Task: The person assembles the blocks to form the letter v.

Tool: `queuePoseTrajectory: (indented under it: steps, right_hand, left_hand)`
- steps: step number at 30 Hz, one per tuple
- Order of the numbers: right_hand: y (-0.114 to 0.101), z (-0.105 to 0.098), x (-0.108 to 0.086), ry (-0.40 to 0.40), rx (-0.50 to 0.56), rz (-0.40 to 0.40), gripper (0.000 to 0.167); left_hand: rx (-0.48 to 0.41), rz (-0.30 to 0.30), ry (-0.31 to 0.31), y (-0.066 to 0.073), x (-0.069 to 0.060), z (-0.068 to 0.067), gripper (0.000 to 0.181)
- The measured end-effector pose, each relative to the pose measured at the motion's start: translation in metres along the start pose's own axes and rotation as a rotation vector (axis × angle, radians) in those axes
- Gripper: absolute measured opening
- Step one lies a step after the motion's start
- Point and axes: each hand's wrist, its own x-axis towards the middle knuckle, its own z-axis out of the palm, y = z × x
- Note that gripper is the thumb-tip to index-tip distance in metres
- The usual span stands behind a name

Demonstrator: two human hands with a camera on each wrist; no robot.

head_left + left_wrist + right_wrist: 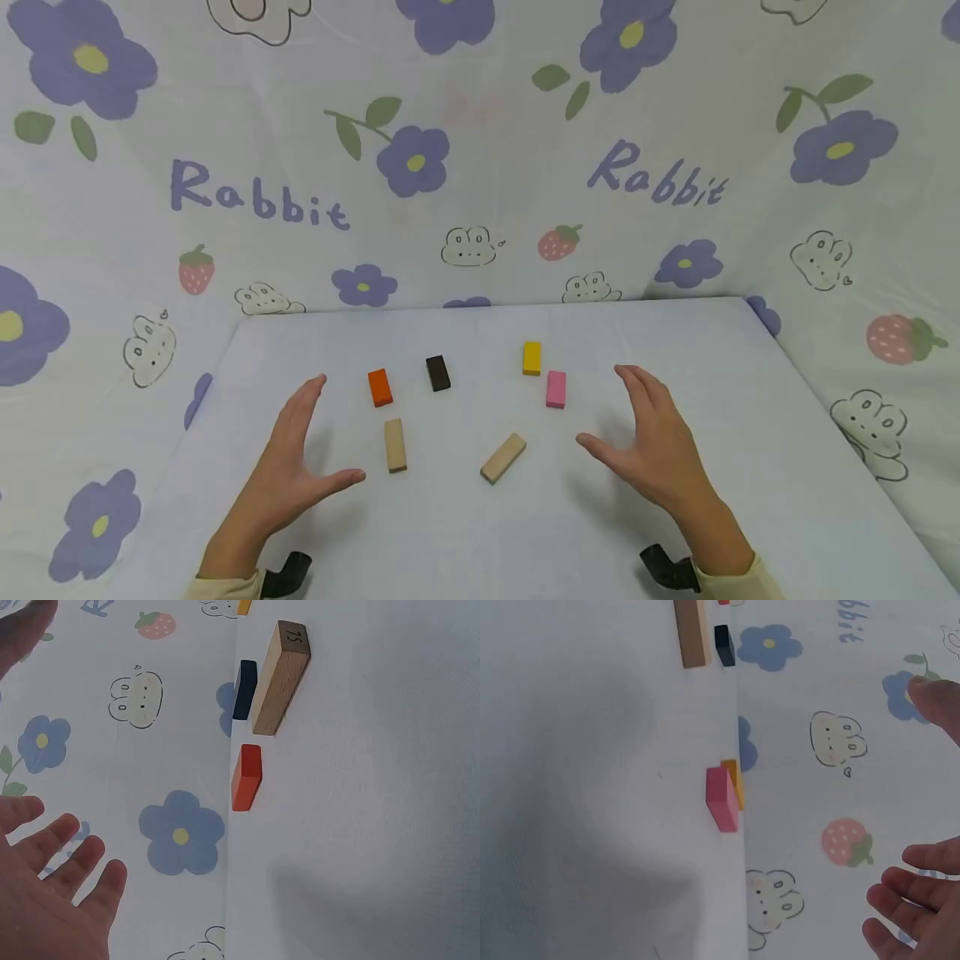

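My left hand (288,471) hovers over the table's left side, thumb and fingers spread, touching nothing. Nearest to it are a plain wooden block (395,446) and an orange-red block (380,387). A black block (438,373) lies farther back. On the other side my right hand (660,450) is held above the surface, also spread and holding nothing. To its left lie a pink block (556,389) and a yellow block (532,358). A second wooden block (503,457) lies slantwise between the hands. In the left wrist view, a wooden block (282,679) bears a number on its end.
All the blocks lie apart on a white table (450,542). Behind it hangs a white cloth (510,150) printed with flowers, rabbits and strawberries. A black curved piece sits at each wrist, the left one (288,575) and the right one (667,568).
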Motion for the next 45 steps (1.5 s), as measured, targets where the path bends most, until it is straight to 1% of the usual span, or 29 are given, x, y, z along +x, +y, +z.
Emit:
queuePoseTrajectory:
  steps: [5, 10, 17, 27, 36, 39, 45]
  right_hand:
    - [-0.006, 0.008, -0.003, -0.035, 0.004, 0.025, 0.101]
    - [-0.013, 0.015, -0.004, -0.072, 0.005, 0.062, 0.101]
    - [-0.02, 0.024, -0.005, -0.085, 0.019, 0.033, 0.101]
    - [-0.026, 0.032, -0.009, -0.118, 0.056, 0.056, 0.098]
    - [-0.033, 0.039, -0.011, -0.115, 0.079, 0.029, 0.096]
    - [-0.036, 0.042, -0.013, -0.131, 0.083, 0.029, 0.096]
    - [-0.04, 0.05, -0.018, -0.151, 0.088, 0.001, 0.098]
  left_hand:
    - [-0.044, 0.008, 0.002, -0.004, 0.002, 0.006, 0.128]
    - [-0.074, 0.005, -0.021, -0.006, 0.005, 0.012, 0.13]
    - [-0.099, 0.01, -0.025, -0.007, 0.007, 0.015, 0.129]
    - [-0.098, 0.014, -0.065, -0.002, 0.013, 0.021, 0.124]
    - [-0.114, 0.028, -0.094, -0.005, 0.017, 0.029, 0.121]
    - [-0.112, 0.017, -0.103, -0.004, 0.017, 0.03, 0.121]
    - [-0.093, 0.006, -0.121, -0.004, 0.017, 0.033, 0.12]
